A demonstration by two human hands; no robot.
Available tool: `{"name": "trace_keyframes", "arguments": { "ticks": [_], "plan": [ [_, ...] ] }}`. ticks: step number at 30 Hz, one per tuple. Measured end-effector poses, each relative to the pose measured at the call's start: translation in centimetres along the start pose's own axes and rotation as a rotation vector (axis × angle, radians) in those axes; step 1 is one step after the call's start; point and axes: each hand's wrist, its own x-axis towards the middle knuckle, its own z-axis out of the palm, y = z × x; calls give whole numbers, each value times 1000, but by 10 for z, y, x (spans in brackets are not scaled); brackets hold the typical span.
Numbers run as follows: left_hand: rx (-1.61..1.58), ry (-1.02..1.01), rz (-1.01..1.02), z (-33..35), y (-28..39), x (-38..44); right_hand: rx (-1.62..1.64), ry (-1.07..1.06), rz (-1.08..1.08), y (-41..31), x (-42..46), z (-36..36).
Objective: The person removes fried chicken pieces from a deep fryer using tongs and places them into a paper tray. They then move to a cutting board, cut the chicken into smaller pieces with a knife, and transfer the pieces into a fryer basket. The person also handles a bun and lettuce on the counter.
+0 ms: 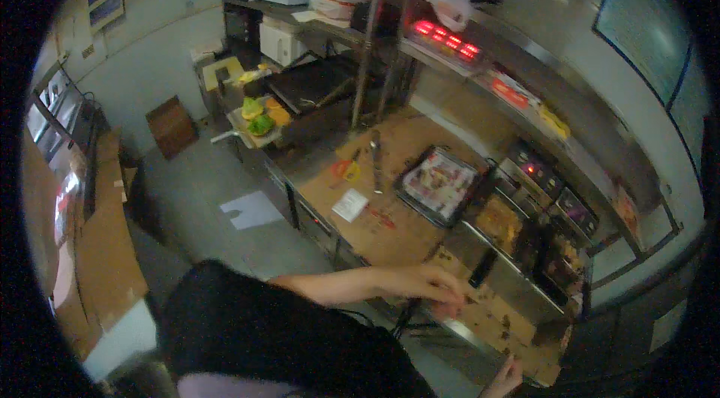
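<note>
My left hand (441, 290) hangs over the front edge of the counter, fingers curled, with no object plainly seen in it. Just beyond it a black handle (482, 268) sticks out from a steel deep fryer (506, 263). Low in the view, my right hand (509, 376) is near the stained cardboard (517, 330) in front of the fryer; blur hides whether it holds something small. Farther left on the cardboard-covered counter stand a dark tray (439, 185) lined with stained paper, a white pad (350, 205), scissors (353, 172) with orange and yellow handles, and a long metal tool (376, 164).
Overhead runs a steel shelf (478, 71) with a red-lit display (447, 39) and plastic bags. A metal pole (368, 43) rises behind the counter. Green produce (260, 125) sits at its far left end. Cardboard (107, 240) lies on the left; a white sheet (251, 210) is on the floor.
</note>
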Motion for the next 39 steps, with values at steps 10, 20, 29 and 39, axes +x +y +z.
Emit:
{"name": "trace_keyframes", "arguments": {
  "ticks": [10, 20, 29, 39],
  "plan": [
    [87, 1317, 157, -130, 74, -418, 623, -14, -1182, -495, -69, 41],
    [-139, 2019, 264, -231, 67, -672, 501, -438, -1836, -935, -173, 197],
    [40, 2339, 9, -374, 206, -834, -43, -449, -1684, -1382, -221, 440],
    [-105, 2441, -396, -461, 230, -1014, -1, -222, -1275, -1524, -225, 608]
  ]
}}
